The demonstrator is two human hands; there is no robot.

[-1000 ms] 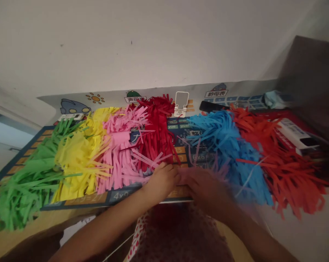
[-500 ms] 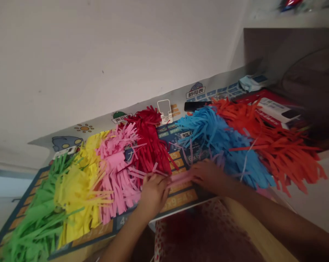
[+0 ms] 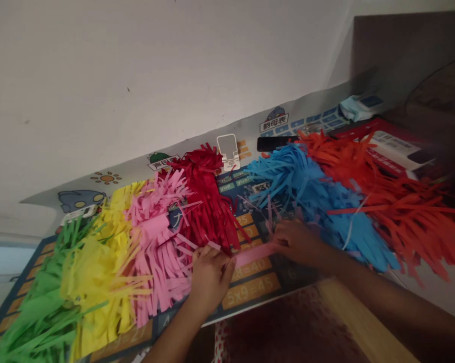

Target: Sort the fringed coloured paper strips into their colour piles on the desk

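The left hand [image 3: 210,275] and the right hand [image 3: 295,242] gripped 1 pink band [image 3: 255,254], which could have torn.
The left fingers were closed on its left end and the right fingers pinched its right end; the span between looked flat and drawn out over the mat [image 3: 246,297], though whether it touched I could not tell. It looked like thin paper, so an uneven pull risked a rip, and a loose pinch risked a slipped end. Pale strands [image 3: 269,214] beside the right hand lay near the blue fringe [image 3: 310,186] and might have snagged there. The pink fringe [image 3: 157,262] lay just left of the left hand. The right forearm [image 3: 371,282] ran near the blue and red fringe [image 3: 363,171], so a sideways sweep could have dragged both.
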